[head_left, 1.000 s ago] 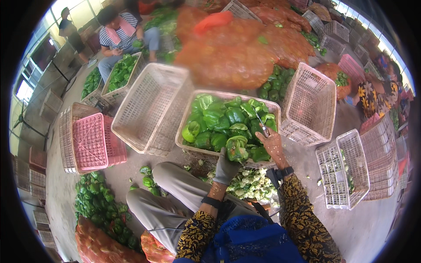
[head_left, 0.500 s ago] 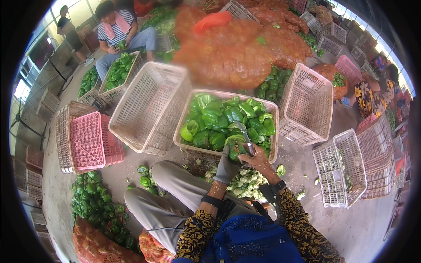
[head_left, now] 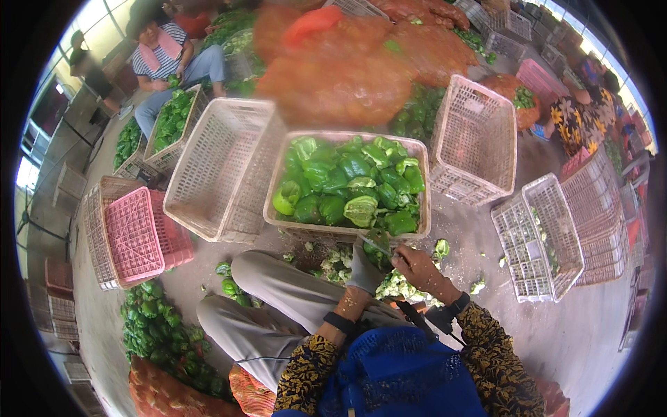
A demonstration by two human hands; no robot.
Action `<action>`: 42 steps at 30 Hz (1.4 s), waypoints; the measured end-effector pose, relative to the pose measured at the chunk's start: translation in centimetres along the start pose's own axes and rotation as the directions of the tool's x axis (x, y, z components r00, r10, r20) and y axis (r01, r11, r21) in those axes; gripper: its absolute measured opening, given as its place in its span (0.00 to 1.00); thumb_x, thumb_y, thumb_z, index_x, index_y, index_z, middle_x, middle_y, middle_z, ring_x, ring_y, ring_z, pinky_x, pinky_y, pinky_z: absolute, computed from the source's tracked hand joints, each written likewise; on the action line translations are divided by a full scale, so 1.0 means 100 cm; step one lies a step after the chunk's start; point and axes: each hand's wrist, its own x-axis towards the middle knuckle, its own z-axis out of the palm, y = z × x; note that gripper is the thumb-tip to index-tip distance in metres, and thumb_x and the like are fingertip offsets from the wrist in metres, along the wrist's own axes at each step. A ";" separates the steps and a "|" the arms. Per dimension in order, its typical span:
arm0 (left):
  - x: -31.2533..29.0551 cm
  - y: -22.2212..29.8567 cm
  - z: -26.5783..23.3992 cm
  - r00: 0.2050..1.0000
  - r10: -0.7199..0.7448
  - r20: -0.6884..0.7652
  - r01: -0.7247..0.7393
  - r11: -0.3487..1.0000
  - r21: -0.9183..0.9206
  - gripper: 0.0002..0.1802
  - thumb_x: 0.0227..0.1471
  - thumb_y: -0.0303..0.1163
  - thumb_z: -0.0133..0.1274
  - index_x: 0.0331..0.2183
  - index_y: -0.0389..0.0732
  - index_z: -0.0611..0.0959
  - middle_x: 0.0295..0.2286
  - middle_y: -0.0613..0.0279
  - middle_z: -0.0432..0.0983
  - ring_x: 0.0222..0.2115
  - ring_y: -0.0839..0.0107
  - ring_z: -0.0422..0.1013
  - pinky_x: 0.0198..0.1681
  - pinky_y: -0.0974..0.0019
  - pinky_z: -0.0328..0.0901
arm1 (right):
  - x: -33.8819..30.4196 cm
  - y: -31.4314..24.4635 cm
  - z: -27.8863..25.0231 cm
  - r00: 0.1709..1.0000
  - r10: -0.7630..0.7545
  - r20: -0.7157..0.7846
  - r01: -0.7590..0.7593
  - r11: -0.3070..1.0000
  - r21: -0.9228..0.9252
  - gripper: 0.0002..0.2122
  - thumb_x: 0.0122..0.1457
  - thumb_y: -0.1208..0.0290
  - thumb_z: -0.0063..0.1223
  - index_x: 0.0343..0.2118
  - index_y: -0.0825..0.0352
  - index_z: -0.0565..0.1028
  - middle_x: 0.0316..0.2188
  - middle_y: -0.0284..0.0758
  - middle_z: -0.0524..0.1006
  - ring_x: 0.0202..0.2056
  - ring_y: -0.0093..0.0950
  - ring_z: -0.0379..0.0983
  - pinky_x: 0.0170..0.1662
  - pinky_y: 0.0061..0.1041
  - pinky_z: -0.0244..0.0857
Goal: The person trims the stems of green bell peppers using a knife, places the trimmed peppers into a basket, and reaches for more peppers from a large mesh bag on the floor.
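My left hand [head_left: 365,271], in a grey glove, is closed around a green bell pepper [head_left: 377,257] just over the near rim of a crate [head_left: 316,232]. My right hand [head_left: 420,269] is bare and closed on a knife [head_left: 376,245], whose thin blade lies across the pepper; the fist hides the handle. Inside that crate is a heap of green peppers [head_left: 354,167], several of them cut open with pale insides showing. Beneath my hands, pale trimmed cores [head_left: 396,286] are piled on the floor.
Tall plastic crates stand at left [head_left: 221,170] and right [head_left: 474,139] of the filled one. A pink crate [head_left: 135,229] is farther left. Whole peppers [head_left: 149,313] spill beside a net sack [head_left: 174,389]. Large orange sacks [head_left: 333,83] lie ahead. A seated person [head_left: 163,55] works at far left.
Both hands have drawn back nearer to me with the pepper and knife. The blade, upright beside the pepper before, now lies across it. A cut pepper half shows on the heap's near side.
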 end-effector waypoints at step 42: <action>-0.050 -0.041 0.000 0.975 -0.162 0.150 0.109 0.944 0.311 0.56 0.30 0.30 0.71 0.56 0.40 0.53 0.49 0.51 0.62 0.48 0.58 0.64 0.51 0.59 0.63 | -0.102 0.134 0.069 0.851 0.433 -0.297 -0.403 0.901 0.159 0.10 0.64 0.64 0.42 0.34 0.68 0.69 0.18 0.40 0.69 0.20 0.33 0.65 0.27 0.33 0.61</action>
